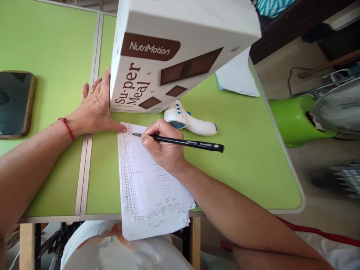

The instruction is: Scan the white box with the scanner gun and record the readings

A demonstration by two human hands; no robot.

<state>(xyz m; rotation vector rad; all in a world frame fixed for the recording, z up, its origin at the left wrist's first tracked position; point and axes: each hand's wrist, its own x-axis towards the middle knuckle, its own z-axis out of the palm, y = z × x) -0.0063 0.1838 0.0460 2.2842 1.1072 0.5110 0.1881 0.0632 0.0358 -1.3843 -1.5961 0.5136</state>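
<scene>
My right hand [164,144] is closed around a black pen [194,143], its tip at the upper part of a written-on sheet of paper [153,187]. Rows of small handwriting run down the sheet's left side, with printed lines near its middle. My left hand [97,107] lies with fingers spread, the thumb on the paper's top left corner and the fingers against a white box [146,80] lettered "NutriMotion Su-per Meal". A white and blue handheld thermometer [194,122] lies beside the box, just beyond my right hand.
A phone [15,103] lies at the left on the green folding table [239,168], whose metal seam [89,150] runs left of the paper. More papers [239,75] rest behind the box. The written sheet overhangs the front edge. A green bin [300,120] stands on the floor at right.
</scene>
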